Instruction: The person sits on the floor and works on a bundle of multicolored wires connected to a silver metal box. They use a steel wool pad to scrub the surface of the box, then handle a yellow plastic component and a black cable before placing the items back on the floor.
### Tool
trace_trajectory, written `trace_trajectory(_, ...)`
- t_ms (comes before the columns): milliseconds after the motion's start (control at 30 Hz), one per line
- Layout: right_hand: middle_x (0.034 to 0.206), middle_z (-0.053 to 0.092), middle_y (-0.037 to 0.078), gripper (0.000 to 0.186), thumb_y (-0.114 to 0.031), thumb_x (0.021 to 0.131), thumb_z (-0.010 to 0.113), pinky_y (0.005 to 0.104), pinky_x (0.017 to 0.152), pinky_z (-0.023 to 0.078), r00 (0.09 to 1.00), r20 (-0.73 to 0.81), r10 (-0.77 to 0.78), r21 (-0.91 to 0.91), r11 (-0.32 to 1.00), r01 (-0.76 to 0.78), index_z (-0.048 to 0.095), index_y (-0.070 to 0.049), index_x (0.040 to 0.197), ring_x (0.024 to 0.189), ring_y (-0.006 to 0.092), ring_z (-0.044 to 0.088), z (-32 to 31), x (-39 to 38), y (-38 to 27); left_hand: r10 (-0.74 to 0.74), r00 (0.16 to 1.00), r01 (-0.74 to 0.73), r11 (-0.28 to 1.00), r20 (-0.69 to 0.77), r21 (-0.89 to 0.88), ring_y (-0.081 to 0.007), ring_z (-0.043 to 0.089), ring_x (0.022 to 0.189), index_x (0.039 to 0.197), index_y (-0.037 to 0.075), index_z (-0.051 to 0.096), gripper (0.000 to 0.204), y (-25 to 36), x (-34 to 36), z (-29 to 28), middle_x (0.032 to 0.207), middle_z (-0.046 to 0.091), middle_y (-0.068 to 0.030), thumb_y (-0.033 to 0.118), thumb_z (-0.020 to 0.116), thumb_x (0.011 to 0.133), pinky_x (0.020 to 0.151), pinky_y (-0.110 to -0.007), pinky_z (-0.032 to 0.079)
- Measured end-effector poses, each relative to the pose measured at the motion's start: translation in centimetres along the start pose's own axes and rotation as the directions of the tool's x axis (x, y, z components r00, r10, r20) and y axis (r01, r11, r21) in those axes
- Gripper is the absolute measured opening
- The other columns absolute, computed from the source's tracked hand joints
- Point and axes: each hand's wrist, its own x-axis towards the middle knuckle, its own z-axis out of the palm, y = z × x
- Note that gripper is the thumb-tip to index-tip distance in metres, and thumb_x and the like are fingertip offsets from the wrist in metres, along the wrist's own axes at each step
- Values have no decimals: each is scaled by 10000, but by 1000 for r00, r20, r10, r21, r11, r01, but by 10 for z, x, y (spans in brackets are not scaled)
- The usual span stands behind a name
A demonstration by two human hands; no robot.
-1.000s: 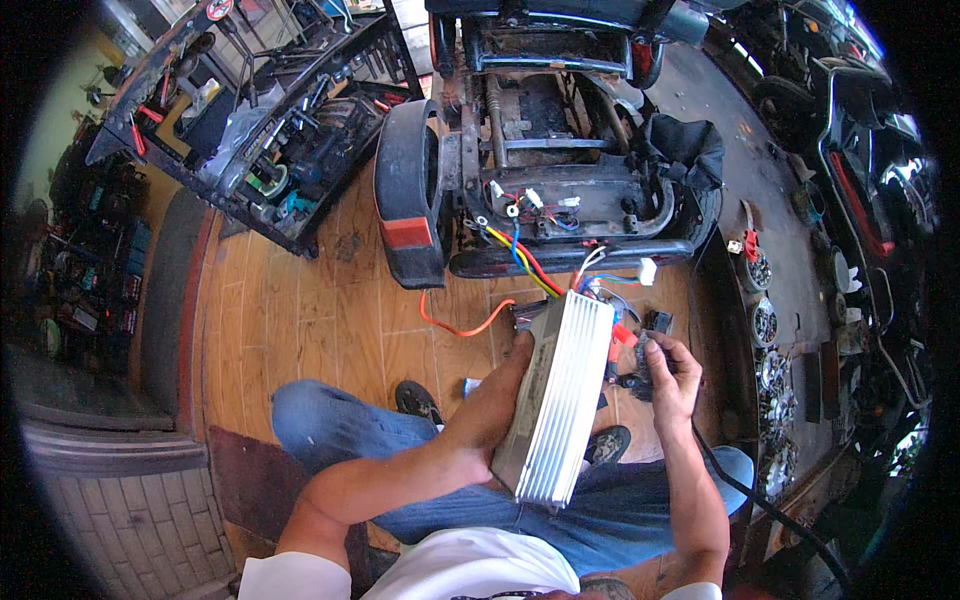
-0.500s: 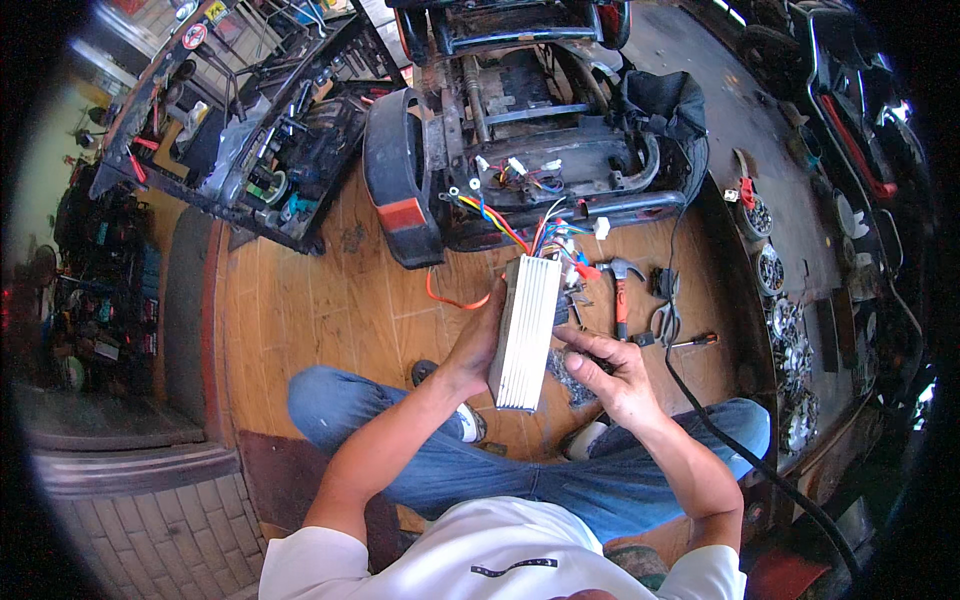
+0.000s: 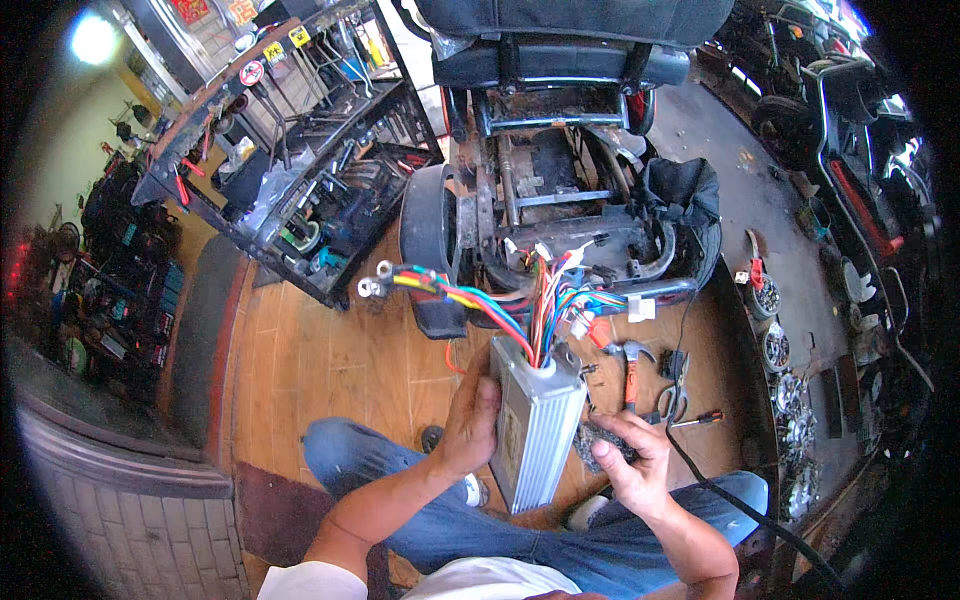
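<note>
A silver, finned metal motor controller (image 3: 545, 440) is in my left hand (image 3: 466, 430), whose fingers wrap round its left side. The box tilts so that its far end shows, and a thick bundle of coloured wires (image 3: 540, 315) comes out there. White plugs and an orange-red connector hang at the right of the bundle, and ring terminals (image 3: 374, 281) end the wires on the left. Beside the box's right edge is my right hand (image 3: 636, 465), thumb and fingers apart. Whether its fingertips touch the box I cannot tell.
A stripped vehicle frame (image 3: 565, 198) with a black seat stands ahead. On the wooden floor at right lie a hammer (image 3: 631, 378), scissors (image 3: 673, 400) and a screwdriver (image 3: 700, 418). Tubs of small parts (image 3: 776, 345) line the right. A tool-filled rack (image 3: 300, 205) stands at left. A black cable (image 3: 745, 502) crosses the right knee.
The controller has tipped, so its wired end now faces up into view. My view has lifted, so the surroundings sit lower. My right hand stays beside the box, fingers apart.
</note>
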Motion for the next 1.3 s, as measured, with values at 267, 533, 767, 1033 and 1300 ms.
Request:
trace_trajectory(267,957,694,124,417,-210,976,717,316,799,522,967,109,229,34,972,-234,667,11,1325,879,185,659,13,-3,12,-397,876,481,764,275,-429,-129,691,1099,1510,145,466,628,-21,28,4,1311,651,-58,581,279,1100,836,-326,617)
trace_trajectory(533,966,674,145,446,-232,999,687,337,846,506,968,183,170,-39,985,-166,636,45,1344,914,213,647,20,1,20,-484,849,526,733,213,-431,-158,691,1108,1517,151,453,689,-42,26,9,1310,648,-62,650,301,1066,862,-350,623)
trace_trajectory(767,1071,695,190,404,-190,972,712,388,848,542,984,156,89,-177,982,-60,663,18,1315,964,297,697,26,-5,28,-633,718,690,591,289,-419,-261,674,1158,1472,65,508,789,-57,18,1,1304,664,-122,684,506,983,978,-442,563)
trace_trajectory(1033,1022,727,182,443,-180,896,791,392,830,564,996,-37,81,-178,980,-87,672,27,1270,953,312,725,25,-5,36,-557,667,722,323,494,-612,-318,641,1234,1530,88,459,703,-67,22,-7,1418,609,-152,591,438,1039,1044,-520,522)
trace_trajectory(1300,983,697,120,400,-126,785,843,396,686,560,959,186,-213,-384,883,270,705,-28,1148,808,287,676,44,-27,49,-541,716,690,455,441,-563,-232,650,1192,1527,89,447,762,-73,21,3,1369,621,-106,667,278,1060,1012,-433,554)
